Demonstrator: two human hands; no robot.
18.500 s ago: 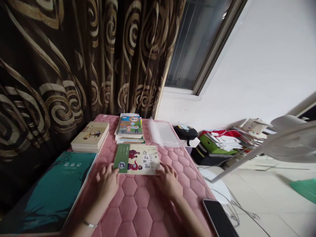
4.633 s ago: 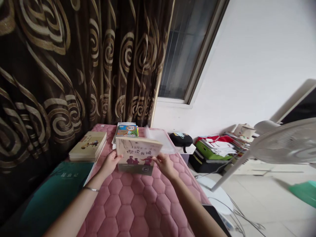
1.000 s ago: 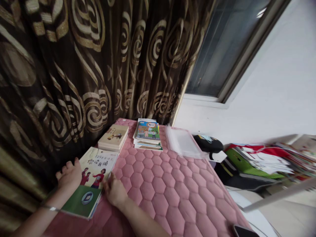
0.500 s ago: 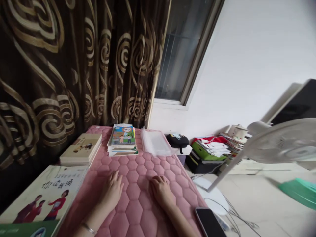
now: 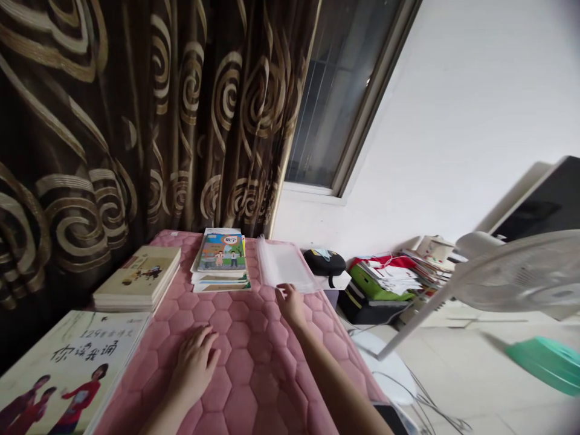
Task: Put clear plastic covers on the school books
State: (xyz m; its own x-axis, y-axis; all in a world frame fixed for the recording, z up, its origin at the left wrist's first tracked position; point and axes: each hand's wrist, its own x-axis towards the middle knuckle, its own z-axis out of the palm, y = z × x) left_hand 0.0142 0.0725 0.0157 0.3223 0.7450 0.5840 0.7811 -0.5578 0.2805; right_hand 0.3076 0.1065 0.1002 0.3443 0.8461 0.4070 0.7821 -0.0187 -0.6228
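Note:
My left hand (image 5: pixel 196 356) lies on the pink quilted cover (image 5: pixel 254 386), fingers stretched out and nothing in them. Farther forward, my right hand (image 5: pixel 290 302) has its fingers apart at the near edge of a stack of clear plastic book covers (image 5: pixel 287 263); whether the fingertips touch it I cannot tell. Left of these covers is a pile of textbooks (image 5: pixel 222 254) with a blue-and-green picture on top.
Along the left lie a stack of beige books (image 5: pixel 140 275) and a large picture-covered book (image 5: pixel 77 368). A phone (image 5: pixel 389 417) shows at the lower right, partly behind my right forearm. Beyond the right edge stand a black case (image 5: pixel 324 261) and a white fan (image 5: pixel 512 278).
My right hand has moved forward to the near edge of the plastic covers. My left hand has shifted slightly left and nearer in view, and the view itself has shifted a little.

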